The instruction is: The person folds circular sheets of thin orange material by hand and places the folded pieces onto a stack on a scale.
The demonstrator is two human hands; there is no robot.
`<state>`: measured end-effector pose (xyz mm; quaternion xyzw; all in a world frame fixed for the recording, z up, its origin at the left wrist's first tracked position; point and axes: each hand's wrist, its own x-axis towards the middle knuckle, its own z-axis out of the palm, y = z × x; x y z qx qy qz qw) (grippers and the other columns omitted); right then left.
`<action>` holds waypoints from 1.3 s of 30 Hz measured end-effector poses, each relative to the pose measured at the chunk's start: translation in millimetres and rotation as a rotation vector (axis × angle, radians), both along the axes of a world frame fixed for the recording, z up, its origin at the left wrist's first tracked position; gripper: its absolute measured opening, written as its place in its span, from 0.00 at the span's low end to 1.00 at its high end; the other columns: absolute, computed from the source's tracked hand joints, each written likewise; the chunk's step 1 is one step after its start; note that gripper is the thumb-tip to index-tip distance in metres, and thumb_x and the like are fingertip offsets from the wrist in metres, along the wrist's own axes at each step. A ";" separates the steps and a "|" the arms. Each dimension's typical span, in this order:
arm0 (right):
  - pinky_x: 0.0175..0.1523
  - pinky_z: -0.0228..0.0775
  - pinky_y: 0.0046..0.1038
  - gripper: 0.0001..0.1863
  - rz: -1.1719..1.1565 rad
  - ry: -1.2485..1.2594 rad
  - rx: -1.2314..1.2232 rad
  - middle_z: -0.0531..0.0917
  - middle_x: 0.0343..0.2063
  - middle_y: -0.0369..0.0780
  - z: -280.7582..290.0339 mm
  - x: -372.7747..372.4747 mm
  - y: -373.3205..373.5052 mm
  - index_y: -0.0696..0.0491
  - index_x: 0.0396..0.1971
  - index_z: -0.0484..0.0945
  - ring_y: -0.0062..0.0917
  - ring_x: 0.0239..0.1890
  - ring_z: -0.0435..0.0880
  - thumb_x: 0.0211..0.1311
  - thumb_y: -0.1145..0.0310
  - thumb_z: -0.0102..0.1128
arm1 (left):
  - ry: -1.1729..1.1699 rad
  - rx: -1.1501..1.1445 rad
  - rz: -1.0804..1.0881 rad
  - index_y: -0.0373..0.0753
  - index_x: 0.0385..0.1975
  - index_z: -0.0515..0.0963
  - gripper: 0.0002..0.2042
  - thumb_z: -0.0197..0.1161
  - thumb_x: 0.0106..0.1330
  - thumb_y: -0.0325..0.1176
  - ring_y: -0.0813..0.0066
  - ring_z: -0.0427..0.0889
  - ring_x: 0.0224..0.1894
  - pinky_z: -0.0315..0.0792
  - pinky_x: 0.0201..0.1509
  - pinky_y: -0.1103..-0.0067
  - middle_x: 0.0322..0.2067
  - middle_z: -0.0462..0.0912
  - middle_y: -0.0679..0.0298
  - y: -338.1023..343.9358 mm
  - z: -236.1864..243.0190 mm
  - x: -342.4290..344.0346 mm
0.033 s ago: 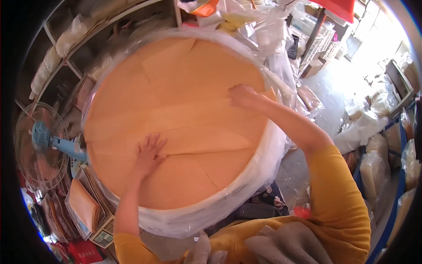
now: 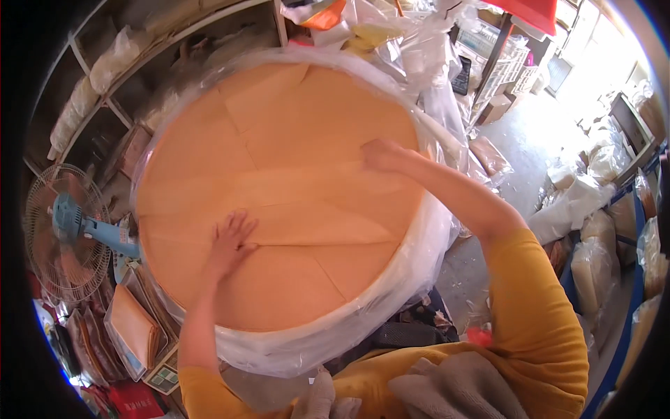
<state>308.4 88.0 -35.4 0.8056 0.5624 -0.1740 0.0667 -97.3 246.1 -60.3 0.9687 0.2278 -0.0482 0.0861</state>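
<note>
A big round orange-tan sheet (image 2: 317, 119), creased and made of overlapping layers, lies on a round surface. Clear plastic film (image 2: 293, 353) wraps the rim and hangs down at the near side. On the left of the sheet rests my left hand (image 2: 233, 243), fingers spread, beside the left end of a dark slit-like edge (image 2: 324, 244) between layers. My right hand (image 2: 382, 155) is on the right part of the sheet with its fingers curled in. Whatever those fingers hold, if anything, is hidden.
A blue fan (image 2: 68, 213) with a wire guard stands close to the left rim. Flat wrapped packs (image 2: 132, 318) lean below it. Shelves (image 2: 115, 108) run behind, crumpled plastic (image 2: 419, 59) is heaped at the far side, and a blue rack (image 2: 631, 300) with bagged goods stands at right.
My left hand has shifted slightly left across the sheet. The fingers of my right hand look more curled, and that hand is a little lower. The sheet itself looks nearly the same.
</note>
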 end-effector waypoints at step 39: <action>0.29 0.68 0.20 0.09 -0.237 1.129 0.351 0.79 0.23 0.32 -45.4 -203.9 -62.2 0.57 0.34 0.77 0.14 0.26 0.75 0.61 0.68 0.63 | -0.813 -0.716 0.776 0.32 0.37 0.73 0.07 0.59 0.64 0.27 0.74 0.79 0.28 0.71 0.34 0.77 0.28 0.83 0.58 -141.6 -13.4 -95.3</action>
